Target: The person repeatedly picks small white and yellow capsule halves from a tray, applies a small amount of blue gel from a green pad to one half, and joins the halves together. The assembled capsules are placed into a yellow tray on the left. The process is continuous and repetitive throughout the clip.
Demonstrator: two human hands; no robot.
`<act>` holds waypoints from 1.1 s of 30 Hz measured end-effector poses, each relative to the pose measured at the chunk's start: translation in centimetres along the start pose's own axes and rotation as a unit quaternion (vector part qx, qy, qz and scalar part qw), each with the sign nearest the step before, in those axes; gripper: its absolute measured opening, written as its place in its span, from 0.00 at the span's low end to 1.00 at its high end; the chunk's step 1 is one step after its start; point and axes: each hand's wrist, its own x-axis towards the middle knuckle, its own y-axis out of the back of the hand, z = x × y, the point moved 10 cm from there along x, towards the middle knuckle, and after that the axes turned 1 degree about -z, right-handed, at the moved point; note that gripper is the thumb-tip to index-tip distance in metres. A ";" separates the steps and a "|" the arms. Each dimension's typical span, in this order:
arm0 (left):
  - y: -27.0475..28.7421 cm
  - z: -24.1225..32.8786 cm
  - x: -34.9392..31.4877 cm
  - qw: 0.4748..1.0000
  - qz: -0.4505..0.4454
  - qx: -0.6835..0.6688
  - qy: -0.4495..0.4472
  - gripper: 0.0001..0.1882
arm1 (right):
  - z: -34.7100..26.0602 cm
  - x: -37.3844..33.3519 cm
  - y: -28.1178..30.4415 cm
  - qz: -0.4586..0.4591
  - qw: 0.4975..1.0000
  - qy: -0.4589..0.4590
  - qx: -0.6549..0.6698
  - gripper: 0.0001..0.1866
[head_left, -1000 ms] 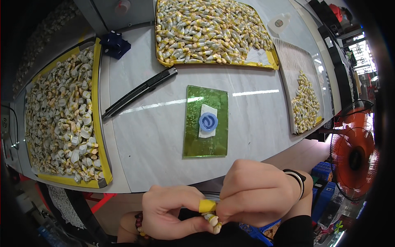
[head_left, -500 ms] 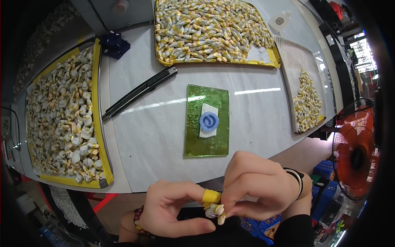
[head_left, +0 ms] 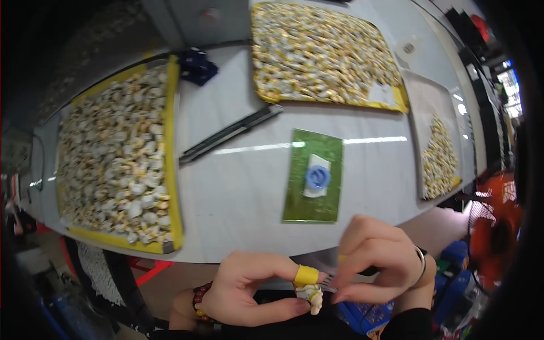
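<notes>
My left hand [head_left: 249,286] pinches a small white and yellow part [head_left: 311,294] below the table's front edge; a yellow band [head_left: 306,275] wraps its forefinger. My right hand [head_left: 377,260] meets the part from the right, fingertips at it, with a thin dark tool partly hidden under the fingers. A green mat [head_left: 313,175] lies on the white table [head_left: 243,187] just beyond the hands, with a white piece and a blue round cap [head_left: 318,177] on it.
A yellow-rimmed tray [head_left: 173,170] of several small parts sits at the left, another [head_left: 326,54] at the back, and a grey tray [head_left: 439,153] with a small heap at the right. A long black tool [head_left: 229,134] lies mid-table. An orange fan [head_left: 493,221] stands at the right.
Both hands have spread slightly; the small part now shows lower between the fingertips, and the right hand has shifted a little right.
</notes>
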 end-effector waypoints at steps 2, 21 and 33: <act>1.5 3.4 -0.7 0.985 -0.008 0.170 -0.038 0.15 | 0.2 -1.2 1.1 0.051 0.997 -0.030 -0.055 0.10; 40.3 29.4 6.9 0.211 0.283 0.898 0.262 0.24 | 0.0 -5.8 5.1 0.188 0.965 -0.065 -0.171 0.10; 42.0 31.4 0.3 0.788 0.364 0.496 -0.012 0.18 | -2.7 -6.3 11.3 0.218 0.903 -0.060 -0.366 0.09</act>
